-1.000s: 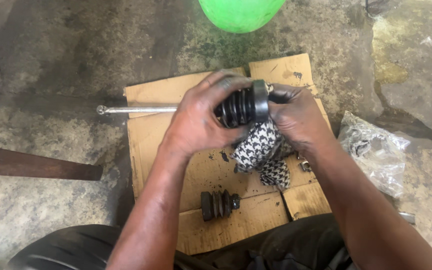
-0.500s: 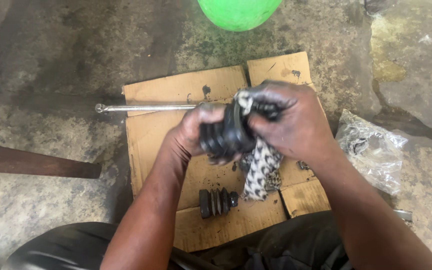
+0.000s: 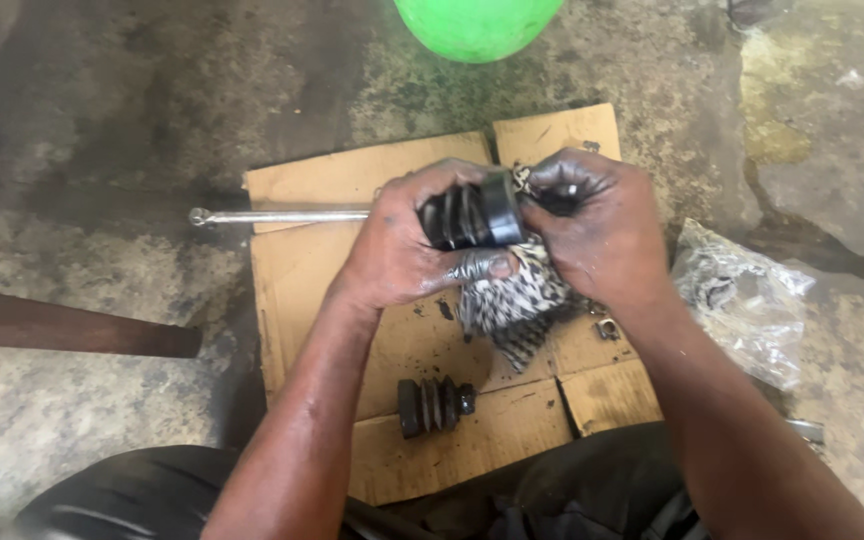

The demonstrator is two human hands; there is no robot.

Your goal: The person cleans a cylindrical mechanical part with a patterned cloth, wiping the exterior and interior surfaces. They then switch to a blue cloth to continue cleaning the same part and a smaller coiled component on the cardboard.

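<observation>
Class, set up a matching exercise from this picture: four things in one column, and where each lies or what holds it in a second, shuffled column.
Things:
1. large ribbed rubber boot
2. small ribbed rubber boot
3. green ball
4. clear plastic bag

Places:
A. on the concrete right of the cardboard
B. gripped in the left hand
C. at the picture's top edge
D. loose on the cardboard's near part

Pairs: 1-B, 2-D, 3-C, 4-A

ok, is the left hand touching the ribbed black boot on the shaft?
Touching. The head view shows the left hand wrapped around the ribbed black boot on the metal shaft, fingers over its folds and thumb pressed beneath, no gap.
</observation>
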